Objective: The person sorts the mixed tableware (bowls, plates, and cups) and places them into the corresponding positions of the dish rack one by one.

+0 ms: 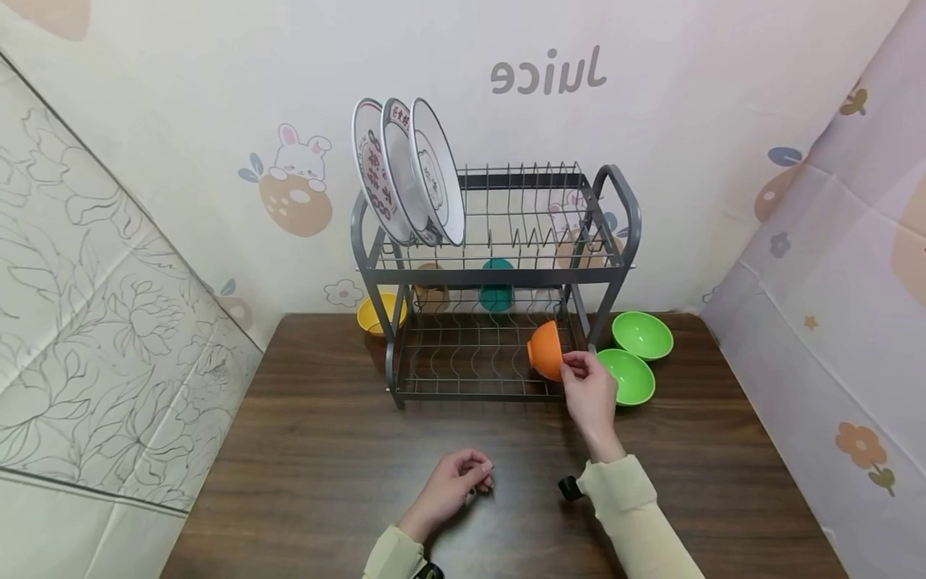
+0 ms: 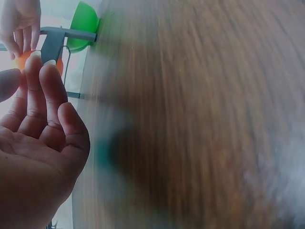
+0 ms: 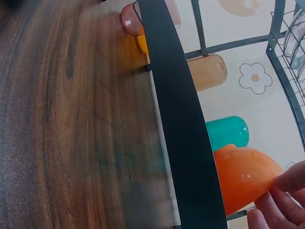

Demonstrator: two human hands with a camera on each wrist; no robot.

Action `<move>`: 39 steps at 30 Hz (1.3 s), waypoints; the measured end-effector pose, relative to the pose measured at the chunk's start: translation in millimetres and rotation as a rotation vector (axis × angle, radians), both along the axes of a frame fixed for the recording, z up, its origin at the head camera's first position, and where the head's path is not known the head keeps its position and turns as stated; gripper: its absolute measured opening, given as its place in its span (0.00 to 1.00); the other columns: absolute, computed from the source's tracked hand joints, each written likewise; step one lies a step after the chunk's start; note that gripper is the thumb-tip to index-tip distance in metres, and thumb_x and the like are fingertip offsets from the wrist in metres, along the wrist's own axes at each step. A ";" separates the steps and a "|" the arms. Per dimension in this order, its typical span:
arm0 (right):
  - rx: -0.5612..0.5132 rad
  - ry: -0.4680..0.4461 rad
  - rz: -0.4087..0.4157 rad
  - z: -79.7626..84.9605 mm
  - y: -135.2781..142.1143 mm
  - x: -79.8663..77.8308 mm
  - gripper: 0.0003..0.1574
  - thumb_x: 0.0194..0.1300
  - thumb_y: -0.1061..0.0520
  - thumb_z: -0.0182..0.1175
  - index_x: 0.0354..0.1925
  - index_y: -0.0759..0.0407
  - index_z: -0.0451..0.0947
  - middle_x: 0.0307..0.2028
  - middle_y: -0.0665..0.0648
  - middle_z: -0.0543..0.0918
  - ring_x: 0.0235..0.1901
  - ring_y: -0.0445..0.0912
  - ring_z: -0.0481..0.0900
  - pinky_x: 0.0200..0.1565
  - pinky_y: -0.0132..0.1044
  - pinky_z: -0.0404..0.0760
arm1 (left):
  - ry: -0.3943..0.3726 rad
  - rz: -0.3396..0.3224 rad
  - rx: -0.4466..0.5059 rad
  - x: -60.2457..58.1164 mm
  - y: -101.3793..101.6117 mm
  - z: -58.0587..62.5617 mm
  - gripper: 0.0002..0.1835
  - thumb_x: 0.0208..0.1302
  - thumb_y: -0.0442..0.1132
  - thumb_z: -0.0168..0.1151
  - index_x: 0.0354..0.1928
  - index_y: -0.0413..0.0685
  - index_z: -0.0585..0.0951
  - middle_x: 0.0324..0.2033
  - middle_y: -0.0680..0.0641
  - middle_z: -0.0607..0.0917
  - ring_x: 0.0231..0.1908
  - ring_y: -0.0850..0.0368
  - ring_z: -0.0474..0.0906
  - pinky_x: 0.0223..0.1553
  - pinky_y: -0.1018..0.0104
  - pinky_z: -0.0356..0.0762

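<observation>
Left hand (image 1: 448, 486), bottom centre of the frame: fingers loosely bent, thumb close to them, palm holding nothing; poised above the brown table (image 1: 318, 474), apparently idle.

Right hand (image 1: 592, 394), right of centre: thumb and fingers pinch the rim of one orange bowl (image 1: 544, 352). A rim hold probably suits the thin edge and leaves the foot free.

Orange bowl: at the right end of the rack's lower tier, on edge, foot to the left, mouth to the right. Whether its weight rests on the wires cannot be told.

Green bowls, two, right of the rack: the nearer (image 1: 629, 378) and the farther (image 1: 643, 335), side by side, mouths up, likely for easy reach.

Dish rack (image 1: 495, 277), centre, two tiers; wavy wires below, presumably to steady rims.

Yellow bowl (image 1: 374, 315), left of the rack.

Teal cup (image 1: 497, 296) and amber cup (image 1: 432, 299), lower tier, rear.

Plates (image 1: 440, 181), three, upper left: on edge, evidently slotted between wires.
</observation>
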State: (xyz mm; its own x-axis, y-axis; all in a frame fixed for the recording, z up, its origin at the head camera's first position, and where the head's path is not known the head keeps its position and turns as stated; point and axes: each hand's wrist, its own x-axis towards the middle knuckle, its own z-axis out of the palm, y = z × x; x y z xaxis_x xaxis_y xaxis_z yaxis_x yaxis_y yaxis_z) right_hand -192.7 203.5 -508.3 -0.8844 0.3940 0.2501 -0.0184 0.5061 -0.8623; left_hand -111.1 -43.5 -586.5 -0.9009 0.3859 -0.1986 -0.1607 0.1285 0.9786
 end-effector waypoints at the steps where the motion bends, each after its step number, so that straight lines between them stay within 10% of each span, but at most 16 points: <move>1: 0.002 0.006 0.001 0.2 0.5 1.2 0.07 0.66 0.66 0.63 0.42 0.63 0.83 0.38 0.60 0.86 0.37 0.51 0.83 0.34 0.23 0.74 | -0.001 0.002 0.001 -0.3 -0.9 -0.3 0.13 0.72 0.42 0.60 0.42 0.37 0.81 0.29 0.48 0.85 0.32 0.55 0.81 0.22 0.71 0.67; 25: -0.240 -0.059 0.087 -9.3 22.9 47.1 0.10 0.71 0.62 0.60 0.44 0.70 0.79 0.35 0.65 0.86 0.32 0.44 0.85 0.37 0.29 0.81 | 0.148 0.240 -0.129 -36.1 -76.0 4.1 0.13 0.71 0.40 0.59 0.44 0.35 0.80 0.33 0.41 0.85 0.36 0.48 0.82 0.37 0.59 0.76; 39: -0.197 -0.190 0.143 -32.5 36.3 62.5 0.11 0.73 0.60 0.57 0.45 0.69 0.80 0.34 0.62 0.86 0.33 0.44 0.85 0.38 0.27 0.80 | 0.585 0.609 -0.539 -94.3 -130.4 35.7 0.08 0.72 0.39 0.59 0.45 0.43 0.83 0.36 0.48 0.83 0.34 0.55 0.78 0.36 0.59 0.76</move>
State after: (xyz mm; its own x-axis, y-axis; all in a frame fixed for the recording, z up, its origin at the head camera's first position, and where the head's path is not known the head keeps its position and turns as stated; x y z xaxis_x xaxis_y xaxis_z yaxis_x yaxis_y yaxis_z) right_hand -130.2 239.8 -540.8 -0.9581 0.2865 0.0060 0.0937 0.3330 -0.9383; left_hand -205.4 -173.9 -550.8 -0.9269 -0.1845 0.3269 0.1418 0.6343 0.7600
